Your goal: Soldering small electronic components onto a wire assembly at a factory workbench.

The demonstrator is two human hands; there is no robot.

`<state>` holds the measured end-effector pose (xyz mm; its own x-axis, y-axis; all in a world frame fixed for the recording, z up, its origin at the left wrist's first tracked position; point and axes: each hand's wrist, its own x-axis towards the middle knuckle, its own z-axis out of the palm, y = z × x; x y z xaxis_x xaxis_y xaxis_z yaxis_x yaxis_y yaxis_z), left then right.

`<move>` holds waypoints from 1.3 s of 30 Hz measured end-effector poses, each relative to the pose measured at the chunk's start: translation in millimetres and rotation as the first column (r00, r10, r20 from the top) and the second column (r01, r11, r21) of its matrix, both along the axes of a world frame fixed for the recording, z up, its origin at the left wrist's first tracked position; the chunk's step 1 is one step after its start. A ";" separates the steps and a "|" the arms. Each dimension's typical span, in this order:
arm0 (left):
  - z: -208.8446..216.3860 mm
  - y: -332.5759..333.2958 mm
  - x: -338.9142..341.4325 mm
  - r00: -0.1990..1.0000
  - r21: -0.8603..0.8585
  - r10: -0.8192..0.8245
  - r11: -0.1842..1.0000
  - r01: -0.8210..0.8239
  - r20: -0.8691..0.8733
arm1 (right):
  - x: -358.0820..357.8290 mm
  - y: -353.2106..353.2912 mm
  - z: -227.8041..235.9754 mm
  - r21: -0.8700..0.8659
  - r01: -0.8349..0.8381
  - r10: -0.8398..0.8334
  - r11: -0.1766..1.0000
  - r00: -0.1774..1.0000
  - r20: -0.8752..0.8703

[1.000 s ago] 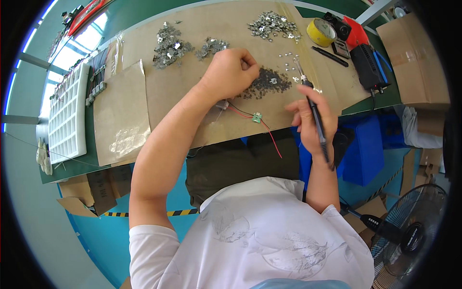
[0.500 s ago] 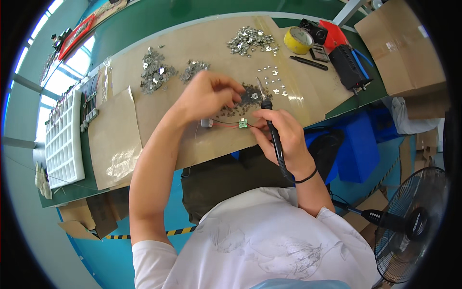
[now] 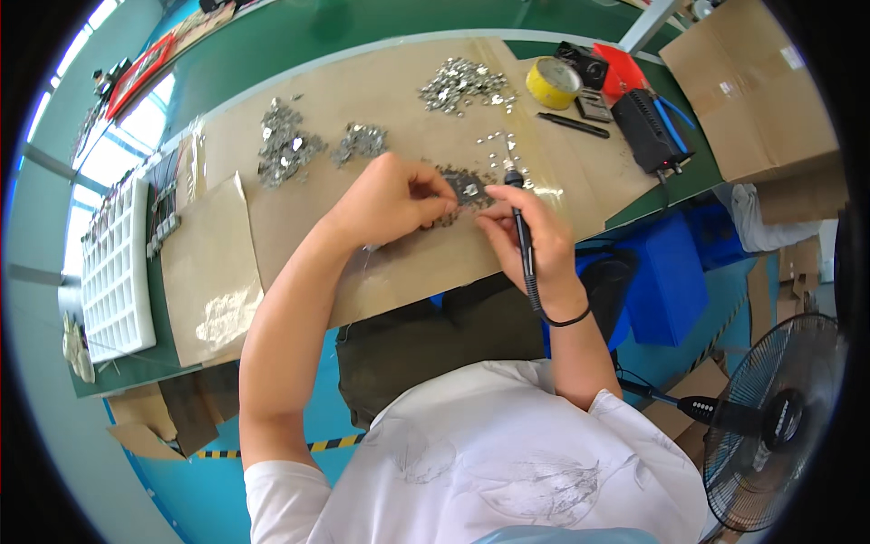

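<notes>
Black and slim, the soldering iron (image 3: 523,234) lies in the right hand (image 3: 546,243), whose grip pinches its handle, tip pointing away over scattered silvery pieces (image 3: 490,140) on the covered desk (image 3: 136,370). The left hand (image 3: 390,201) curls its fingertips beside the dark heap of small parts (image 3: 459,184); whether they pinch anything, one cannot tell. If the tip is hot, a careless wrist turn could burn the nearby left fingers. A snag on the looping cord (image 3: 555,322) might swing the iron and scatter loose pieces.
</notes>
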<state>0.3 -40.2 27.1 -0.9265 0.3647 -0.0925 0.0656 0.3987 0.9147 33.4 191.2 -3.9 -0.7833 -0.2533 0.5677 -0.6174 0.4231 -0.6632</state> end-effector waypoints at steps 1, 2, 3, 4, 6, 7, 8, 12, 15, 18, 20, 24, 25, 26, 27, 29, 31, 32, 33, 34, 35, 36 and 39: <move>1.8 1.5 0.1 1.000 -0.003 0.012 1.000 -0.012 0.014 | -0.3 0.8 -2.7 -0.004 -0.003 0.003 1.000 1.000 -0.024; 2.6 2.7 0.6 0.999 -0.030 0.051 0.998 -0.051 -0.007 | 3.3 -1.9 -4.0 -0.008 -0.014 0.014 1.000 1.000 -0.011; 2.5 4.3 -1.0 0.996 -0.053 0.083 0.995 -0.084 -0.032 | 5.7 -3.5 -1.7 0.032 -0.036 0.038 0.999 0.997 -0.064; -2.9 5.4 -1.9 0.992 -0.066 0.100 0.992 -0.105 -0.080 | 7.6 -4.9 0.4 0.073 -0.054 0.062 0.996 0.991 -0.117; -11.8 8.6 1.1 0.976 -0.106 0.112 0.986 -0.133 -0.186 | 9.7 -9.2 2.3 0.072 -0.109 0.118 0.991 0.983 -0.138; -16.1 10.0 2.5 0.948 -0.140 0.113 0.977 -0.160 -0.297 | 10.3 -10.1 3.2 0.071 -0.126 0.135 0.990 0.980 -0.147; -20.9 10.8 2.2 0.950 -0.144 0.116 0.976 -0.163 -0.291 | 10.5 -10.7 2.6 0.069 -0.142 0.151 0.987 0.976 -0.157; -25.6 14.5 3.1 0.874 -0.290 0.043 0.934 -0.207 -0.484 | 4.2 13.6 -5.8 -0.202 -0.046 0.089 0.978 0.974 0.209; -19.4 15.6 5.7 0.902 -0.321 0.048 0.925 -0.202 -0.429 | -12.3 33.0 -13.4 -0.309 -0.125 0.159 0.943 0.983 0.090; -18.6 19.1 6.4 0.897 -0.358 0.029 0.911 -0.206 -0.441 | -12.0 31.1 -23.4 -0.513 -0.033 0.133 0.858 0.978 0.160; -21.8 20.9 7.6 0.890 -0.379 0.022 0.900 -0.216 -0.455 | -9.9 30.0 -22.5 -0.478 -0.009 0.106 0.878 0.979 0.175; -23.6 23.2 7.3 0.866 -0.379 0.024 0.893 -0.243 -0.499 | -9.2 27.3 -20.0 -0.425 0.032 0.065 0.905 0.975 0.211; -23.9 24.1 7.4 0.867 -0.383 0.025 0.891 -0.245 -0.497 | -10.0 27.0 -19.5 -0.426 0.035 0.063 0.904 0.975 0.215; -24.1 25.3 6.8 0.870 -0.385 0.023 0.891 -0.242 -0.493 | -11.1 26.8 -18.9 -0.417 0.027 0.070 0.908 0.974 0.215; -24.4 26.4 6.8 0.866 -0.385 0.031 0.888 -0.253 -0.499 | -11.1 26.4 -18.0 -0.409 0.019 0.076 0.913 0.973 0.216; -25.4 27.6 7.6 0.865 -0.387 0.037 0.885 -0.261 -0.500 | -10.6 25.0 -16.4 -0.401 0.028 0.071 0.916 0.970 0.231; -25.1 28.9 6.8 0.863 -0.386 0.046 0.882 -0.271 -0.502 | -11.6 23.9 -15.5 -0.384 0.034 0.061 0.923 0.971 0.232; -24.9 29.5 6.9 0.865 -0.387 0.043 0.882 -0.268 -0.501 | -11.2 24.1 -15.4 -0.384 0.037 0.058 0.923 0.971 0.234; -24.7 30.0 7.1 0.864 -0.395 0.039 0.878 -0.270 -0.503 | -11.1 24.3 -15.4 -0.379 0.034 0.059 0.925 0.972 0.229; -24.7 30.5 7.1 0.863 -0.402 0.036 0.874 -0.272 -0.505 | -11.1 24.6 -15.4 -0.373 0.030 0.059 0.927 0.973 0.225; -24.8 30.8 6.3 0.863 -0.403 0.034 0.874 -0.270 -0.504 | -11.9 25.0 -14.8 -0.374 0.031 0.058 0.927 0.972 0.226; -25.6 31.0 6.2 0.855 -0.398 0.032 0.875 -0.274 -0.518 | -11.7 25.5 -14.3 -0.377 0.030 0.063 0.926 0.970 0.233; -26.6 31.6 7.2 0.847 -0.393 0.035 0.875 -0.282 -0.531 | -10.7 24.8 -13.4 -0.375 0.040 0.058 0.926 0.967 0.249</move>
